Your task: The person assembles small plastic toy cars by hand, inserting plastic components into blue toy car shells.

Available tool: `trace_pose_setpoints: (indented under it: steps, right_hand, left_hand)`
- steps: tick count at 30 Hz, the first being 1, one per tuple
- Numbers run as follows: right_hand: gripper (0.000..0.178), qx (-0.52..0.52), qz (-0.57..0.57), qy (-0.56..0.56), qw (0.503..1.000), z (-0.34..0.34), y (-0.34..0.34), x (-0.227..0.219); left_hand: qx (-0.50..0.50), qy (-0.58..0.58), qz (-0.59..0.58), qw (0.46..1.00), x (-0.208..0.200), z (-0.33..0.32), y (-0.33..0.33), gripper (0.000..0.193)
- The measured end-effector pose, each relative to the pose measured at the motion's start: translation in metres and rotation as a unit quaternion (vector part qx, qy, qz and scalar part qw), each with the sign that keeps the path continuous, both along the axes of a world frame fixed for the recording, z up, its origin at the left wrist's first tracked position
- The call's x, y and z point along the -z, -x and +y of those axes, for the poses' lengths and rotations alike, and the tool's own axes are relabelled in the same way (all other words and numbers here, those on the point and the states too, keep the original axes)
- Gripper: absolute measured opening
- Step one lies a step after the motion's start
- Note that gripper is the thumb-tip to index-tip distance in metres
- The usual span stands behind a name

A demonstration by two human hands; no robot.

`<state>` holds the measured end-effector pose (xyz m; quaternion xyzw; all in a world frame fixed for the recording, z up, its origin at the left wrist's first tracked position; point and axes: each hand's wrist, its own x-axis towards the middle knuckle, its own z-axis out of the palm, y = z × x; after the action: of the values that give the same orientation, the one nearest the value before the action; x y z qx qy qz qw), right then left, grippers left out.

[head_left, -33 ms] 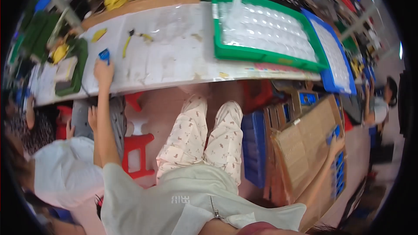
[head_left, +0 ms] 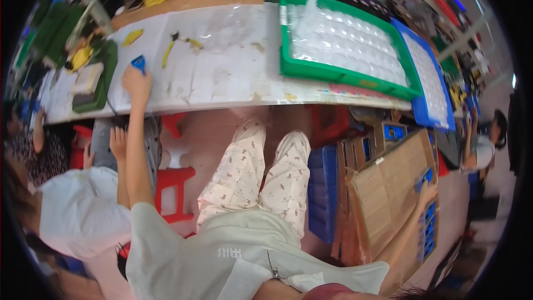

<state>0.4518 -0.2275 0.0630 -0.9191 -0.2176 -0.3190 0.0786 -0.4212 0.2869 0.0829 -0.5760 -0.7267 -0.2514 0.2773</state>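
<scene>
My left hand [head_left: 136, 82] is over the left end of the white-topped table [head_left: 214, 80]. Its fingers are closed on a small blue part [head_left: 139, 64], whose exact kind I cannot make out. Pliers with yellow handles [head_left: 168, 53] lie just right of it, and a small yellow piece [head_left: 133, 37] lies beyond. Far to the right, my right hand [head_left: 427, 193] is at an open cardboard box [head_left: 388, 189]. It grips another small blue part [head_left: 426, 177], above more blue parts [head_left: 428, 225] inside the box.
A green tray [head_left: 350, 72] filled with clear domed plastic stands on the table's right side, beside a blue tray [head_left: 425, 111]. Blue crates [head_left: 322, 194] stand under the table. A co-worker in white [head_left: 83, 205] sits close on my left, near a red stool [head_left: 176, 189].
The whole view has shifted slightly, the table things now appearing a little further right. Both hands stay in nearly the same places, each with its blue part.
</scene>
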Motion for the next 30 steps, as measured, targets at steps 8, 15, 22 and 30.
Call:
trace_pose_setpoints:
  steps: [8, 15, 22, 30]
  right_hand:
    - [0.054, 0.031, 0.215, 0.019, 0.976, 0.035, -0.015, 0.005]
    - [0.04, 0.078, 0.169, -0.049, 0.981, 0.018, -0.018, 0.003]
    - [0.038, 0.105, 0.188, -0.044, 0.976, 0.018, -0.023, 0.009]
    - [0.04, 0.015, -0.112, -0.245, 0.963, -0.002, -0.033, 0.016]
  left_hand:
    - [0.362, -0.047, -0.027, 0.931, -0.015, -0.022, -0.101, 0.03]
    - [0.293, -0.041, -0.17, 0.94, -0.004, 0.042, -0.152, 0.027]
    - [0.372, -0.009, -0.341, 0.863, -0.029, 0.031, -0.17, 0.012]
    - [0.56, -0.01, -0.013, 0.828, -0.034, -0.073, -0.202, 0.009]
